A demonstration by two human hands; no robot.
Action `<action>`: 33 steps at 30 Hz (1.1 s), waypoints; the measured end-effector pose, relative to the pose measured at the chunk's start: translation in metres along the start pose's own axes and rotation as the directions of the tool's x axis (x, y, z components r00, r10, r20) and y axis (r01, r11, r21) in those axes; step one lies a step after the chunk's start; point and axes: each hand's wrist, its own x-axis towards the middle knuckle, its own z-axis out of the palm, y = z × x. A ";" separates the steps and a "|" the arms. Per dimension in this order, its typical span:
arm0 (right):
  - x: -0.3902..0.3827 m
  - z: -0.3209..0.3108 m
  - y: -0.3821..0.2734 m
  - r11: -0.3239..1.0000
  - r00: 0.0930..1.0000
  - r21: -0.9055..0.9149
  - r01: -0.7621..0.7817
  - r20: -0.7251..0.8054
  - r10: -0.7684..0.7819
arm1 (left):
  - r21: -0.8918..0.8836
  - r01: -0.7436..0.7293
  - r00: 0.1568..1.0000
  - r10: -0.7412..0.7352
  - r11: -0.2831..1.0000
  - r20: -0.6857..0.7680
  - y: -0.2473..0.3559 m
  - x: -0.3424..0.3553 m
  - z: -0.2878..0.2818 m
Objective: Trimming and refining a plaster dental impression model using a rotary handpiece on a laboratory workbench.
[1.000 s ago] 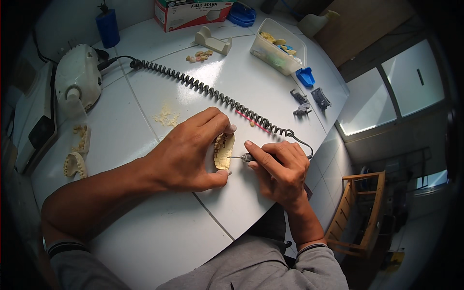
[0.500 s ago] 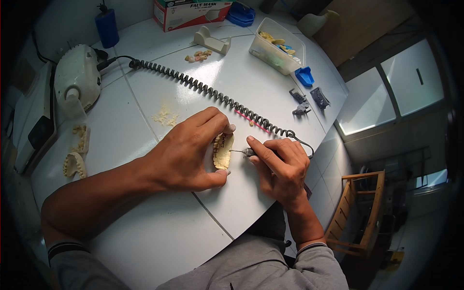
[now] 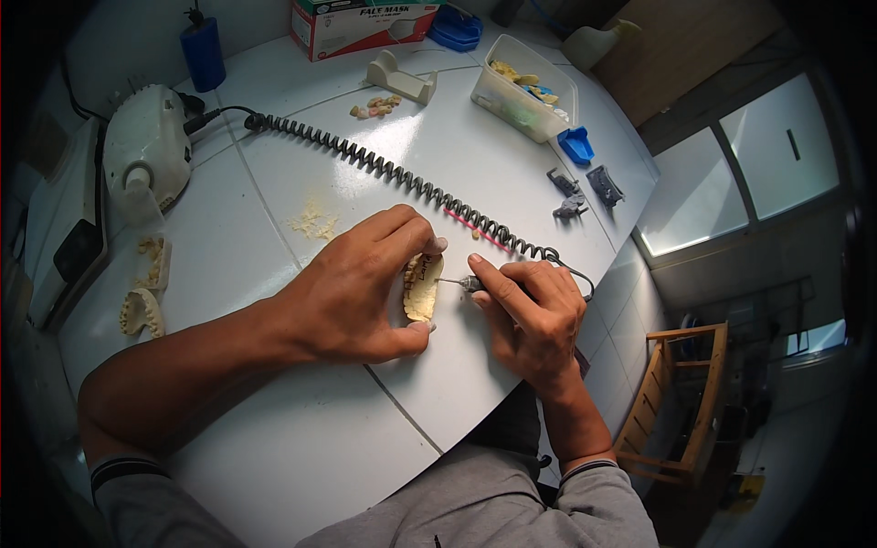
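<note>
The left hand (image 3: 352, 292) grips a yellow tooth model (image 3: 422, 294) by its two ends, on the worktop (image 3: 320, 429) in front of the person. The right hand (image 3: 534, 315) pinches a thin drill (image 3: 471, 284). Its tip is at the right side of the model; I cannot tell if they touch.

A curly black cord (image 3: 365, 160) runs across the worktop, just past both hands, from a white machine (image 3: 146, 151) to the drill. A red stick (image 3: 480, 230) lies along it. Pale crumbs (image 3: 313, 222) lie beyond the left hand. Another tooth model (image 3: 142, 313) is by the left arm, next to a small tray (image 3: 164, 262) with tan bits in it.

The tooth model in the hand has dark handwriting on it. A red and white box (image 3: 365, 36) at the back has big printed words.

A see-through tub (image 3: 498, 110) holds yellow and blue bits, and something green shows low down. A blue tray (image 3: 575, 146) sits just beside it, with dark grey pieces (image 3: 607, 186) near. Small tan and pink bits (image 3: 375, 108) lie by a cream holder (image 3: 402, 78).
</note>
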 end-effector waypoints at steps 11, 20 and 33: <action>0.000 -0.002 0.000 1.000 1.000 -0.010 0.017 0.002 -0.017 | -0.002 -0.001 1.000 0.001 1.000 0.007 0.001 0.000 0.001; 0.001 -0.003 -0.001 0.998 0.998 0.002 0.056 0.012 -0.056 | 0.022 0.010 1.000 -0.010 1.000 0.017 0.001 0.000 0.001; 0.002 -0.004 -0.003 0.998 0.998 -0.008 0.063 0.027 -0.062 | 0.025 -0.001 1.000 0.001 1.000 0.005 0.001 -0.001 0.003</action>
